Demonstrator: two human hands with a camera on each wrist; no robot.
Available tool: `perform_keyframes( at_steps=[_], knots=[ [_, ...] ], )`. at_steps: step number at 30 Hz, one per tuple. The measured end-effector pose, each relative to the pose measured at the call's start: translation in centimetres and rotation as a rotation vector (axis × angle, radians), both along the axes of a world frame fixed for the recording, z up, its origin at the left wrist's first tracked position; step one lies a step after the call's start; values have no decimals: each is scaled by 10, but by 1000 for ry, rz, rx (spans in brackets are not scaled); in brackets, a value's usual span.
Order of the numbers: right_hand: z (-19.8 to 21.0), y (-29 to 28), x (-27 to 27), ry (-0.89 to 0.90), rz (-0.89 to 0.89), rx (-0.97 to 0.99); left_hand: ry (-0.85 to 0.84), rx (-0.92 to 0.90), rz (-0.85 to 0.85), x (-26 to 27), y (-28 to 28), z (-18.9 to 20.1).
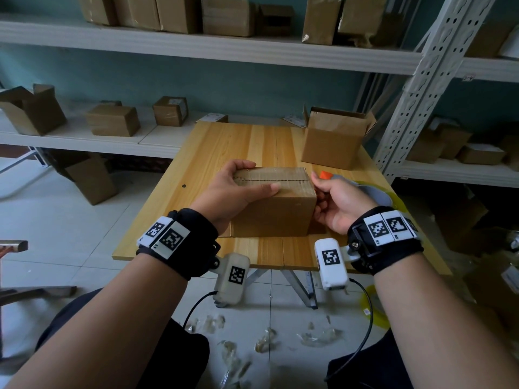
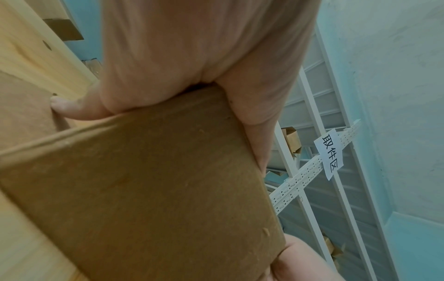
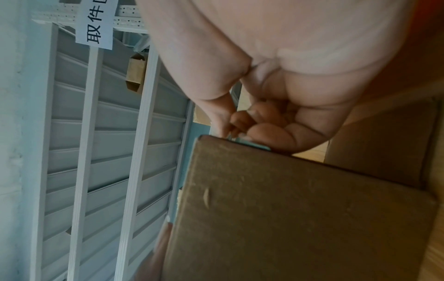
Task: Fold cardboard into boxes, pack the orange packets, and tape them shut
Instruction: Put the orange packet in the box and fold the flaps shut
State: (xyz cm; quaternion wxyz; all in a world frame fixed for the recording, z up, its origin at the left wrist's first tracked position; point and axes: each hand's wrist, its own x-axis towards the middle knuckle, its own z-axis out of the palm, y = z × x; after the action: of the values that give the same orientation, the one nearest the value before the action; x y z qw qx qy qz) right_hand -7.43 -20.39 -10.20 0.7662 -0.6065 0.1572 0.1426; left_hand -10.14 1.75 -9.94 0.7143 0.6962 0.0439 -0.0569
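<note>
A closed brown cardboard box (image 1: 272, 211) stands in the middle of the wooden table (image 1: 224, 141), with a seam running across its top. My left hand (image 1: 252, 178) grips its top left corner, fingers over the far edge and thumb lying on the top; the left wrist view shows the palm (image 2: 192, 66) against the box (image 2: 156, 180). My right hand (image 1: 323, 192) is at the box's right side with curled fingers. In the right wrist view its thumb and fingertips (image 3: 240, 125) pinch at the upper edge of the box (image 3: 288, 209). No orange packets are in view.
A grey tape dispenser (image 1: 365, 189) with an orange tip lies just behind my right hand. An open cardboard box (image 1: 334, 138) stands at the table's far right corner. A white shelf post (image 1: 415, 88) rises to the right. Shelves hold several boxes. Tape scraps (image 1: 264, 341) litter the floor.
</note>
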Motion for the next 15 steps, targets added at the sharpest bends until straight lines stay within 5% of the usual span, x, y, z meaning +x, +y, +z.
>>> perform_keyframes(
  at_steps=[15],
  knots=[
    [-2, 7, -5, 68, -20, 22, 18, -18, -14, 1, 1, 0]
  ],
)
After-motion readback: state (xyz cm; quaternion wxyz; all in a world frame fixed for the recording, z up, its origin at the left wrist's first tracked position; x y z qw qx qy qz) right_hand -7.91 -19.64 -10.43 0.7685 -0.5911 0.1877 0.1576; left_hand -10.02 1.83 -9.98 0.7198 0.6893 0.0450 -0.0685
